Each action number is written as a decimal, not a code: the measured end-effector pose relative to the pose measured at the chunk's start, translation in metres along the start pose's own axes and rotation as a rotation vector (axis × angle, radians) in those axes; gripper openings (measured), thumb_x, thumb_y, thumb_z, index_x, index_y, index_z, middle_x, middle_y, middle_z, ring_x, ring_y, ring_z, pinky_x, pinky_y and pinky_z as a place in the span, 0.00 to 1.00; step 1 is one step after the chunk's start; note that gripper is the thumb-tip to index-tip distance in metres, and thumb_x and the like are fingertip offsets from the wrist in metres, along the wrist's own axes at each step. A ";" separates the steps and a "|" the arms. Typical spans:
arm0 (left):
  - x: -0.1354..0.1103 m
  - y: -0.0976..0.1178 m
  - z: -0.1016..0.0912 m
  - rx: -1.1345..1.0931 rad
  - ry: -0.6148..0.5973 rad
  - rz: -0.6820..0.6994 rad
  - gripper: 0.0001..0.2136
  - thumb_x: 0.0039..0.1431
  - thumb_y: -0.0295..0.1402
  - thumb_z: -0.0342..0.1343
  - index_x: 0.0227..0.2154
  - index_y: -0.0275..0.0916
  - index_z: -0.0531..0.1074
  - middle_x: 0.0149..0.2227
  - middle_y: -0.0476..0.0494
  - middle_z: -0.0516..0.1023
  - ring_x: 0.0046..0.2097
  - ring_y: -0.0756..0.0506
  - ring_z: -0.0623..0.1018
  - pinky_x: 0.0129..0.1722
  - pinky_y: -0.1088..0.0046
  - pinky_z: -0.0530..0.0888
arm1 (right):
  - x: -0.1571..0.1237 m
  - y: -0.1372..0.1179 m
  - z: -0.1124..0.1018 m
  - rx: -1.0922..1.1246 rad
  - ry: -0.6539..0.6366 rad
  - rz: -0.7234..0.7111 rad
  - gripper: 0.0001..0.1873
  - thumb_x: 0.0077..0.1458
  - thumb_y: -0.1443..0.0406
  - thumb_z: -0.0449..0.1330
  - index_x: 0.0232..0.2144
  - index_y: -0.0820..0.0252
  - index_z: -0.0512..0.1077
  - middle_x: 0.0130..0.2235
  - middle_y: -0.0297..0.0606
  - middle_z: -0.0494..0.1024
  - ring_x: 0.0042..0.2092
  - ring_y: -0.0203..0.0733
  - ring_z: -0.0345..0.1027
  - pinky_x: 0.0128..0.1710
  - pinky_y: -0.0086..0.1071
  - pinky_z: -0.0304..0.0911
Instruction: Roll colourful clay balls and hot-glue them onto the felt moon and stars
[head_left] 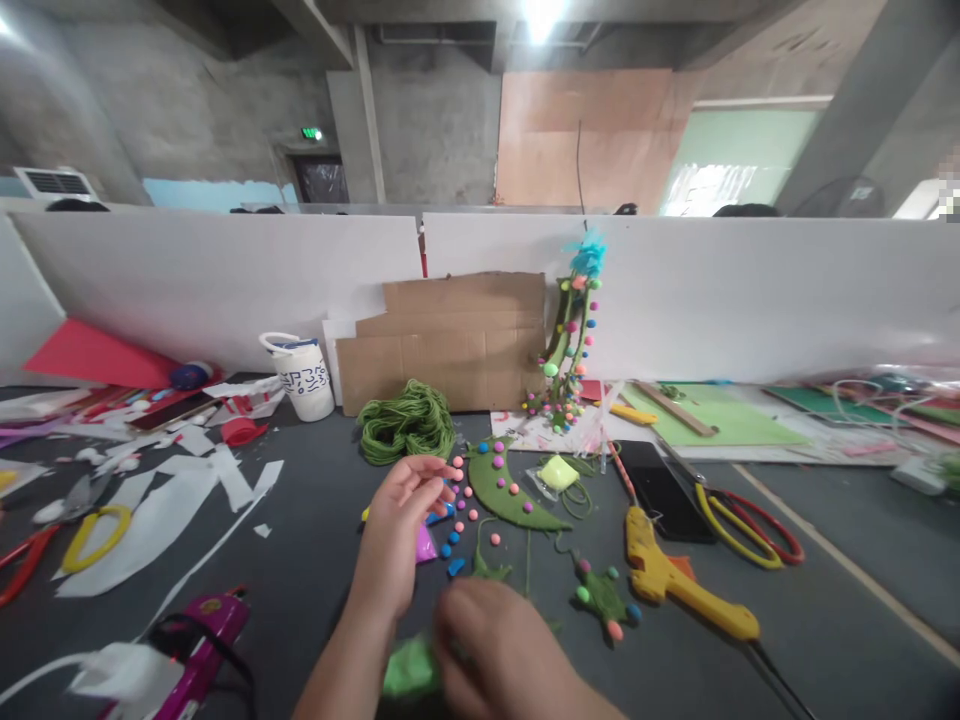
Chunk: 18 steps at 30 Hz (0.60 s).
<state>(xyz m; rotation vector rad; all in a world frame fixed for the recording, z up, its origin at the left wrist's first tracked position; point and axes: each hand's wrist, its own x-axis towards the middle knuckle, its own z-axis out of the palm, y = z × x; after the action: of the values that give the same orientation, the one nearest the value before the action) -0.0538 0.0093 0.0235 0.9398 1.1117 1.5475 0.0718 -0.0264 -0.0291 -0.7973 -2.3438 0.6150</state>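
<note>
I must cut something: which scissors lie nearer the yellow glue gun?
The right-hand pair, beside the glue gun; the other pair lies far left, among paper scraps.

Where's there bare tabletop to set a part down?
Bare tabletop: between paper scraps and left hand; also right of the glue gun, in front of the scissors near the phone. Crowded: around the green crescent, with pompoms, star and yarn close by.

Open tabletop (304, 520) left, pompoms (473, 515) crowding ahead
</note>
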 end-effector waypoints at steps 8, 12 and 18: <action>-0.014 -0.005 0.014 0.209 -0.326 -0.082 0.11 0.54 0.39 0.57 0.35 0.38 0.74 0.36 0.44 0.76 0.40 0.45 0.74 0.40 0.72 0.69 | 0.004 0.031 -0.077 0.532 0.218 0.465 0.09 0.55 0.60 0.53 0.26 0.56 0.61 0.21 0.25 0.63 0.22 0.34 0.61 0.24 0.26 0.59; -0.018 -0.018 0.015 0.338 -0.427 -0.173 0.10 0.52 0.39 0.57 0.34 0.39 0.69 0.31 0.50 0.69 0.31 0.49 0.71 0.25 0.77 0.69 | 0.001 0.048 -0.081 0.722 0.211 0.524 0.13 0.53 0.55 0.58 0.26 0.57 0.64 0.20 0.25 0.63 0.22 0.34 0.61 0.26 0.27 0.60; -0.018 -0.028 0.014 0.391 -0.446 -0.224 0.08 0.53 0.37 0.56 0.35 0.40 0.67 0.31 0.52 0.65 0.28 0.52 0.68 0.20 0.81 0.67 | -0.017 0.060 -0.073 0.910 0.107 0.594 0.17 0.52 0.53 0.61 0.27 0.62 0.72 0.22 0.31 0.71 0.23 0.33 0.64 0.26 0.26 0.61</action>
<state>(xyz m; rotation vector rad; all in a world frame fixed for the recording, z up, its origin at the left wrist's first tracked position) -0.0292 -0.0018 -0.0005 1.2976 1.1613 0.8920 0.1540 0.0217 -0.0170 -1.0053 -1.4248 1.6631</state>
